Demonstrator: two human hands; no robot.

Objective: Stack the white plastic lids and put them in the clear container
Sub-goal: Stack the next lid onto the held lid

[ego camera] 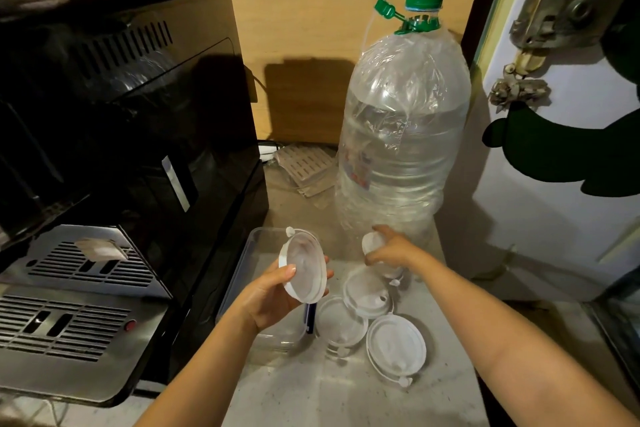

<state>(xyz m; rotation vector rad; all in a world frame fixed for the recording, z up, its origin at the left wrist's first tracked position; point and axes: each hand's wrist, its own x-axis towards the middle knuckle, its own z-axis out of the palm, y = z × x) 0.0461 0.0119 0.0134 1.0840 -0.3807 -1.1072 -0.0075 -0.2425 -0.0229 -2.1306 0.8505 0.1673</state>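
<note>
My left hand (pixel 268 302) grips a round white plastic lid (pixel 304 267), tilted on edge above the clear container (pixel 242 274). The container sits on the counter beside the black machine, with a dark blue item at its near right corner. My right hand (pixel 391 248) is closed on a second white lid (pixel 371 242), lifted just in front of the big bottle. Three more white lids lie on the counter: one (pixel 367 291) under my right hand, one (pixel 341 324) next to the container, and one (pixel 396 347) nearest me.
A large clear water bottle (pixel 401 135) with a green cap stands behind the lids. A black coffee machine (pixel 121 114) with a metal drip tray (pixel 69 322) fills the left. A white door (pixel 561 149) stands on the right. Flat cardboard pieces (pixel 304 163) lie at the back.
</note>
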